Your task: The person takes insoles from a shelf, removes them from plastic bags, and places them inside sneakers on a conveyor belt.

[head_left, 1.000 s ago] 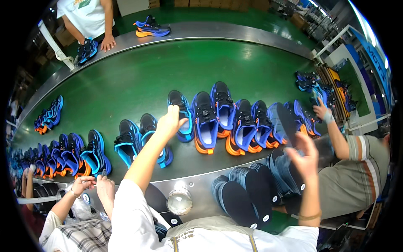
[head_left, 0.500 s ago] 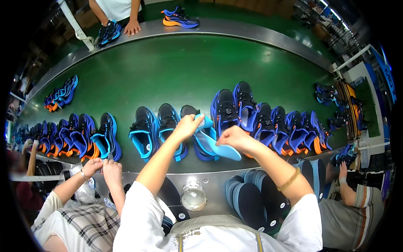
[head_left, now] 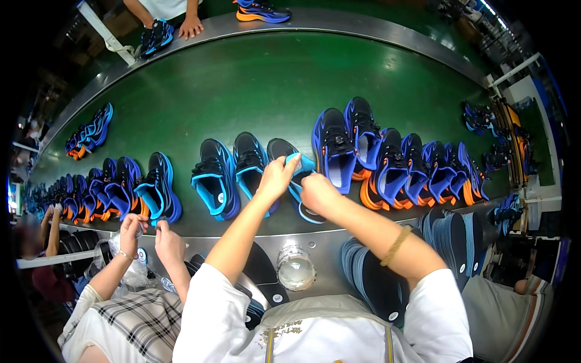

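Observation:
In front of me on the green bench lies a black sneaker with a light blue lining. My left hand pinches the sneaker's light blue tongue and pulls it up. At the shoe's opening is my right hand, its fingers closed and partly hidden inside. Under that hand, the heel end of a thin insole shows in the shoe; the rest is out of sight. To the left stand two matching sneakers with light blue linings, the nearer one close beside my left hand.
Blue-and-orange sneakers line the right, and more shoes the left. Stacks of dark insoles and a glass jar sit along the metal edge. A co-worker's hands work at left; another person's hand rests across the bench.
The insole, held out over the shoe's heel before, has gone mostly into the shoe. My right hand has moved left and inward to the opening. My left hand stays at the tongue.

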`<state>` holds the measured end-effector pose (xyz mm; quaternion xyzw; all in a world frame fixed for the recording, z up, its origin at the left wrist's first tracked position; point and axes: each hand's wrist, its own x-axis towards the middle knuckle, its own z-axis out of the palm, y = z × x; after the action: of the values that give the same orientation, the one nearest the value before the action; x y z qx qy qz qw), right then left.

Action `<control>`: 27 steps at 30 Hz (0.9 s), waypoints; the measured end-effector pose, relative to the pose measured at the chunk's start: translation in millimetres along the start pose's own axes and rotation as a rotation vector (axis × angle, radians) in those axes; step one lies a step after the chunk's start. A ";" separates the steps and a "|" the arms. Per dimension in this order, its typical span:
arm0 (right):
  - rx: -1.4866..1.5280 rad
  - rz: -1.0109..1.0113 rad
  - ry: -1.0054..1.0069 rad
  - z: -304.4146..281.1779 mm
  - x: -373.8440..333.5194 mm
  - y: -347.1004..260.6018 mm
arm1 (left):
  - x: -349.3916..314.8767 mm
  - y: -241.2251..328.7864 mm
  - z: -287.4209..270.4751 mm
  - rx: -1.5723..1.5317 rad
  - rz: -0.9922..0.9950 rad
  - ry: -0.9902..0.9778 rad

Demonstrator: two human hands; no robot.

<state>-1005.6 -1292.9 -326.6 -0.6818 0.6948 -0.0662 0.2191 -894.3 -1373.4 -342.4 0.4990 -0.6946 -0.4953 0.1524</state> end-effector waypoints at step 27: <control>-0.411 -0.091 -0.012 44.9 19.7 -4.5 | -4.2 -20.4 3.7 -0.002 0.025 0.061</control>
<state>-983.2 -1303.2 -369.3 -0.7432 0.6608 0.0712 0.0765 -883.9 -1368.1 -360.1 0.5050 -0.6953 -0.4786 0.1803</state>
